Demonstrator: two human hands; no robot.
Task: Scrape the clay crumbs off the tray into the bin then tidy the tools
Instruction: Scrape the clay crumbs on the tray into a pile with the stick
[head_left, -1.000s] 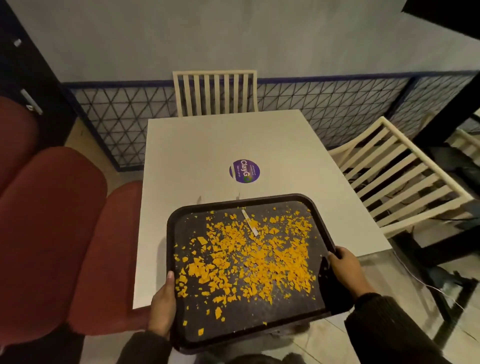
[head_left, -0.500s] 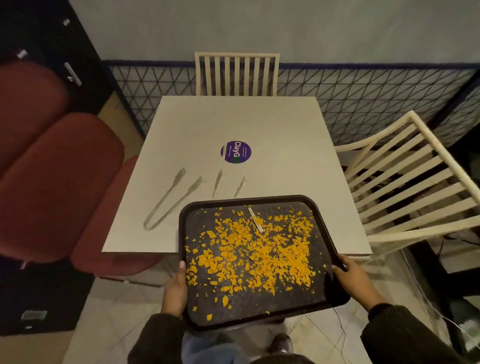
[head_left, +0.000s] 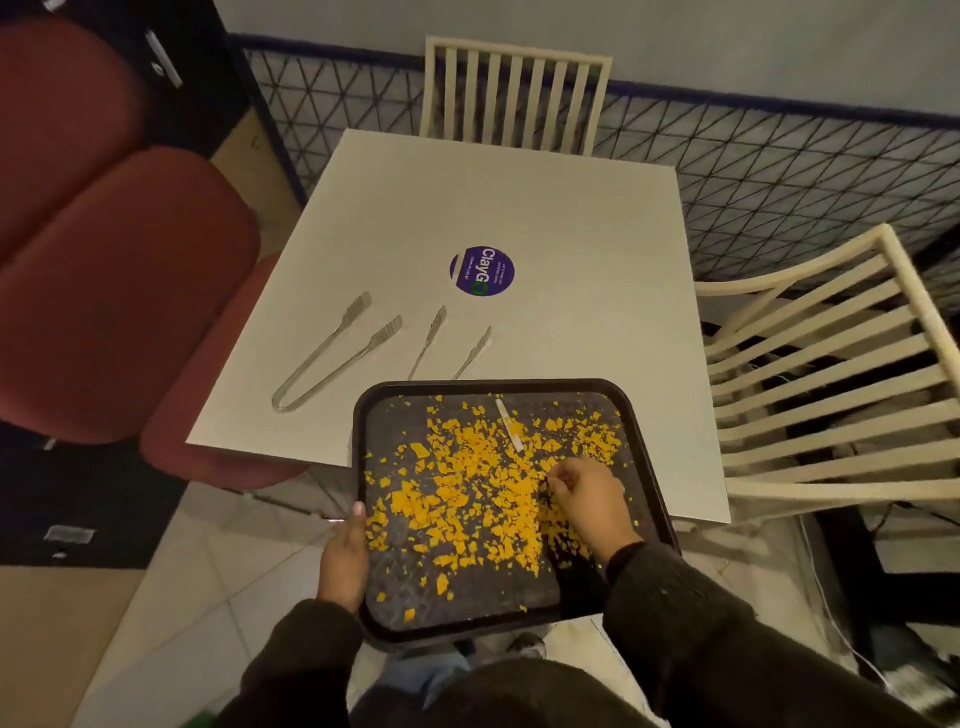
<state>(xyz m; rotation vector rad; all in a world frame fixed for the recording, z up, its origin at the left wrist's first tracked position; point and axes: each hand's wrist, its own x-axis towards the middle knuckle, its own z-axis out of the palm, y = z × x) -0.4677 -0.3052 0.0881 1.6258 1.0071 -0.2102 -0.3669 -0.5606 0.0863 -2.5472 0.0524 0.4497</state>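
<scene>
Round purple sticker (head_left: 482, 270) on the white table (head_left: 571, 218), reading "ClayGo", smaller print illegible

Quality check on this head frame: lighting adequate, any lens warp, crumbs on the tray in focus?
Head view: dim, warm light, yet the orange clay crumbs read sharp on the black plastic tray; the right hand throws a dark shadow onto the tray beside its wrist. Head view: wide-angle warp bows the edges of the white square table and the cream slatted chair.
</scene>
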